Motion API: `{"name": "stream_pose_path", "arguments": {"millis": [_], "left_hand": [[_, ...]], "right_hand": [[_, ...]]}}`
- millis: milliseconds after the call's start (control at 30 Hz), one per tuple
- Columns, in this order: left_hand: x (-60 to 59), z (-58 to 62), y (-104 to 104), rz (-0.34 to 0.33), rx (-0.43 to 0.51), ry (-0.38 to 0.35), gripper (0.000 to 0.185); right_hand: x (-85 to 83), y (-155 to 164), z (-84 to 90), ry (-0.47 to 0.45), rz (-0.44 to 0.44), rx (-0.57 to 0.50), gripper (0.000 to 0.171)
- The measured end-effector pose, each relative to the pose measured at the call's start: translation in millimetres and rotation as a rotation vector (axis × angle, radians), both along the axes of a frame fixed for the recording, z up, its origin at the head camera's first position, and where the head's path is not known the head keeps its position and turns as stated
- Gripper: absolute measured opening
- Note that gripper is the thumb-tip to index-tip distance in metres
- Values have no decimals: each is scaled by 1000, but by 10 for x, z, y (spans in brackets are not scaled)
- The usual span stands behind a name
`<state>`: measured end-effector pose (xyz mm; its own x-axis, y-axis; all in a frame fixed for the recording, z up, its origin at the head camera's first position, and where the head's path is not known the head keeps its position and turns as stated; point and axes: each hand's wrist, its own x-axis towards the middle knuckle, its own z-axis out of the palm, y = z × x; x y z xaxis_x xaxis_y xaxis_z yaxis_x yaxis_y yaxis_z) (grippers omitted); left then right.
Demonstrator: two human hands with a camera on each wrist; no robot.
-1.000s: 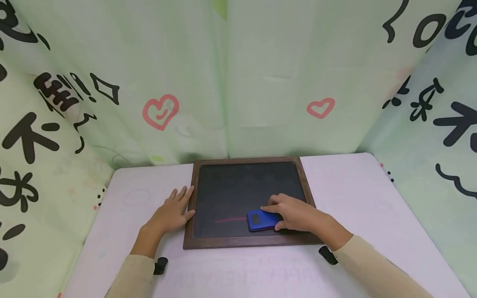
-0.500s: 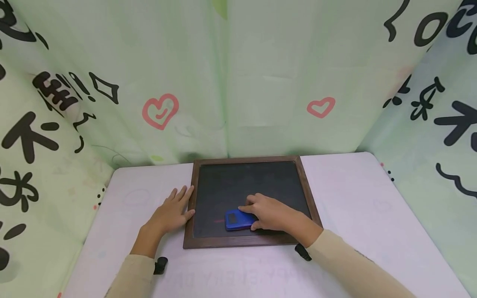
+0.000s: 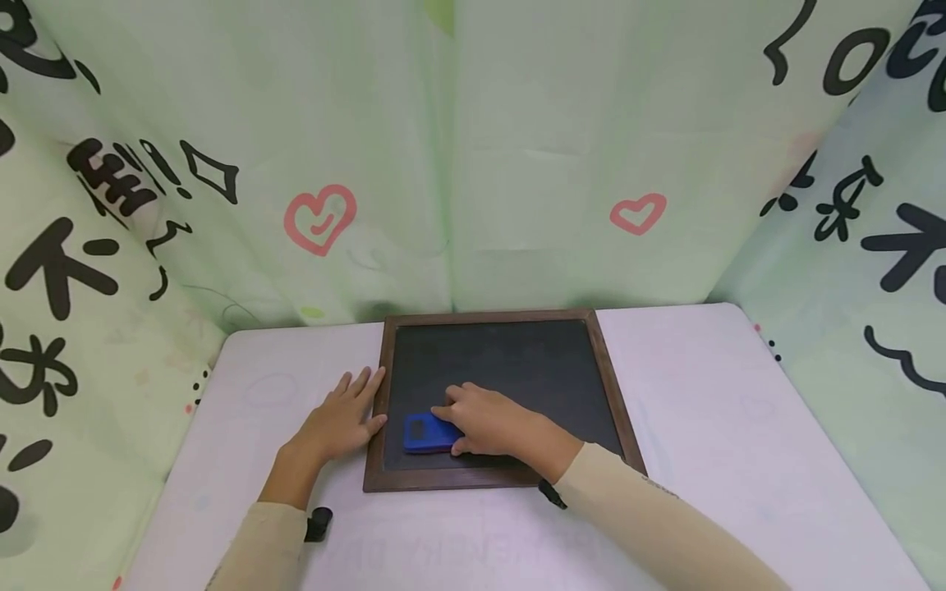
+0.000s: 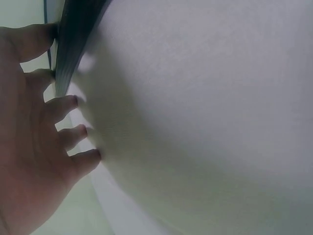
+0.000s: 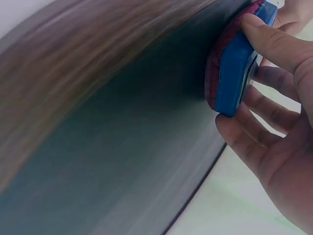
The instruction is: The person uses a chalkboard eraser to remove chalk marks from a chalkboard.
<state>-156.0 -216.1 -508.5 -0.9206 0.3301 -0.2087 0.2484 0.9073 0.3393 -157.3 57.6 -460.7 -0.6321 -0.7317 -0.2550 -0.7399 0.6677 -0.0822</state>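
Behind and to both sides, pale green fabric curtain (image 3: 517, 148) printed with black characters and pink hearts, closing in the scene. Below it, white rounded table (image 3: 709, 394), spread from curtain to near edge. At the middle of the table, flat rectangular blackboard with dark brown wooden frame (image 3: 510, 361), far edge close to the curtain, dark writing surface facing up.

On the table just left of the blackboard, left hand (image 3: 336, 419), palm down, fingers straight and spread, fingertips and thumb touching the left side of the wooden frame; same contact seen in the left wrist view, with the left hand (image 4: 34, 147) flat against the white surface and the frame edge by the thumb and forefinger. Gripping nothing.

On the lower left part of the dark surface, right hand (image 3: 480, 420), fingers and thumb curled around a blue plastic block eraser with a dark red felt underside (image 3: 429, 432). In the right wrist view, eraser (image 5: 234, 68) pressed felt-down on the board, thumb along one side, fingers of the right hand (image 5: 274, 142) wrapped round the other. Eraser near the frame's left side, just right of the left hand's thumb, apart from it.

Near the table's front edge, small black clip (image 3: 319, 524) beside the left cream sleeve (image 3: 259, 550).
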Motion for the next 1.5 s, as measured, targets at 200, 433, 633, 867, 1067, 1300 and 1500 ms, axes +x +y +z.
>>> {"name": "stream_pose_path", "arguments": {"millis": [200,433,633,867,1067,1300,1500], "left_hand": [[-15,-1,-17,11,17,-38,77],[-19,2,-19,13,12,-30,76],[-31,16,1,13,15,-32,76],[-33,17,6,12,15,-39,76],[-27,9,-4,15,8,-47,77],[-27,9,6,13,30,-51,77],[1,36,7,7,25,-37,76]], "right_hand": [[-38,-173,15,-3,-11,11,66],[-90,-337,15,3,-26,23,66],[-78,-395,11,23,-51,61,66],[-2,-371,-5,15,-63,49,64],[103,-340,3,-6,-39,46,65],[180,-190,31,35,-7,37,62],[212,39,19,36,-4,14,60]]}}
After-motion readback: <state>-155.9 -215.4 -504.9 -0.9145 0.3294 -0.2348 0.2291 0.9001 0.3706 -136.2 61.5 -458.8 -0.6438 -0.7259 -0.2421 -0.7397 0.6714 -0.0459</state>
